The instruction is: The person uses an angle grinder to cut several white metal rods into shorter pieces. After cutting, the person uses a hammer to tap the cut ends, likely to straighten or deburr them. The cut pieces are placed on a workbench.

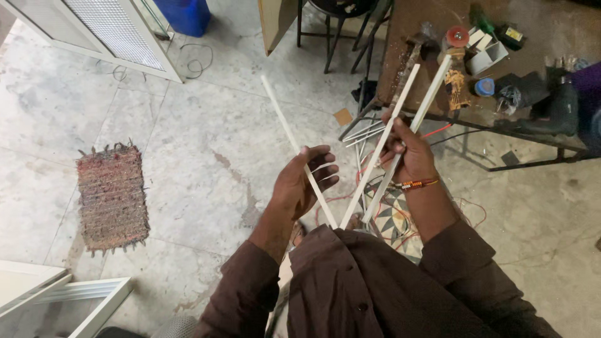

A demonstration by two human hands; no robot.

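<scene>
My left hand (305,181) grips one long white strip (283,117) that slants up to the left. My right hand (408,153), with a beaded band at the wrist, is closed around two more white strips (413,87) that run up to the right, side by side. All three strips cross near my chest above my dark brown shirt. On the floor beneath my hands lie more white strips (365,131) and red wire (375,188).
A brown workbench (432,25) at the upper right carries a drill (551,109), small boxes, tape and other tools. A woven mat (113,195) lies on the marble floor at left. A white framed panel (106,31) stands upper left, a stool (338,25) near the bench.
</scene>
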